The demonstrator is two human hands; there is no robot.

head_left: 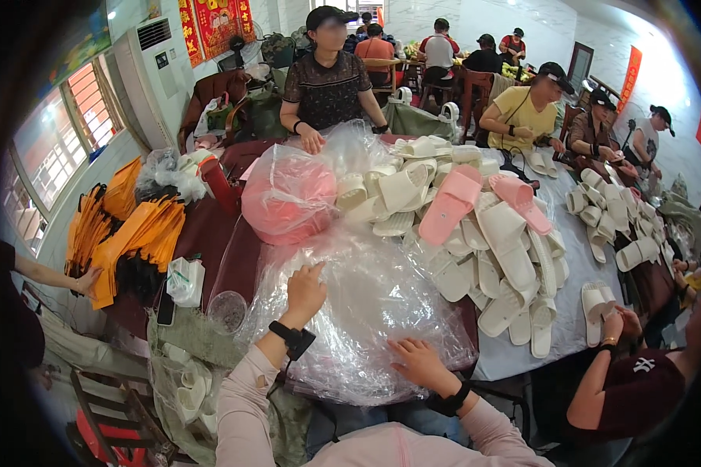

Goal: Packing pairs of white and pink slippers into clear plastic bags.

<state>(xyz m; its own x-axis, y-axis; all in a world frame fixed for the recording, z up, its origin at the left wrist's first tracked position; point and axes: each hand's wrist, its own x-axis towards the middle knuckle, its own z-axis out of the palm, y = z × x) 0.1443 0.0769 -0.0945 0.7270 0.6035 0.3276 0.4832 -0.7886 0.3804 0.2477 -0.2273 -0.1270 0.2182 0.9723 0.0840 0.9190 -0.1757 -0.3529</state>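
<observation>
A large sheet of clear plastic (350, 311), perhaps a big bag, is spread crumpled over the table in front of me. My right hand (423, 364) lies on its near right part with fingers stretched out, holding nothing. Over its left part is my left hand (307, 289), fingers extended toward a round pink bundle (288, 198) wrapped in clear plastic. I see nothing in that hand. Across the table a person's hand (311, 140) rests at the top of the bundle. White slippers (506, 229) are heaped to the right, with a pink slipper (450, 204) on top.
Orange and black bags (144, 241) are stacked at the left, where another person's hand touches them. A tissue pack (185, 282), a phone (166, 309) and a clear round tub (227, 312) lie nearer. Co-workers sit around the table; one at the right handles white slippers (597, 311).
</observation>
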